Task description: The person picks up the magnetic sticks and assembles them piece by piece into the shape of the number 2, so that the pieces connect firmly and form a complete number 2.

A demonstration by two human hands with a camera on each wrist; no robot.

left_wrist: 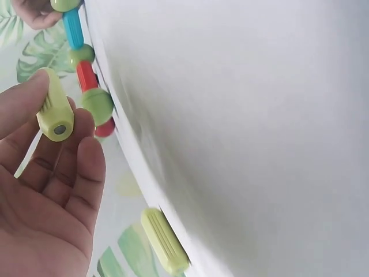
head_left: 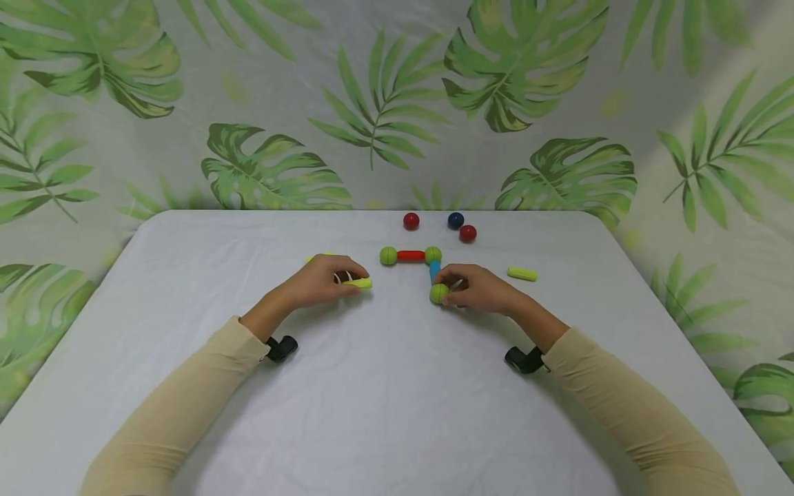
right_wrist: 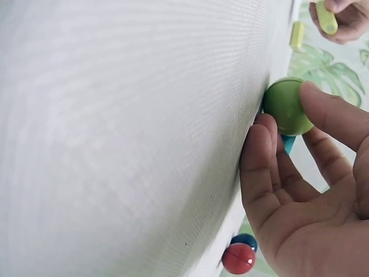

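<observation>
Yellow stick (head_left: 362, 283), pinched, points rightward, its long axis running crosswise.

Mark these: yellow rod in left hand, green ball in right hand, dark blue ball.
Held yellow rod (left_wrist: 57, 105), left wrist view: middle of its side.
Held green ball (right_wrist: 286, 107), right wrist view: its visible middle.
Dark blue ball (head_left: 455, 220), head view: its visible middle.

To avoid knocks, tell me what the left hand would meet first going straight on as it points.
Probably the green ball at the left end of the red stick; the height of the left hand is unclear, so it might clear it.
</observation>
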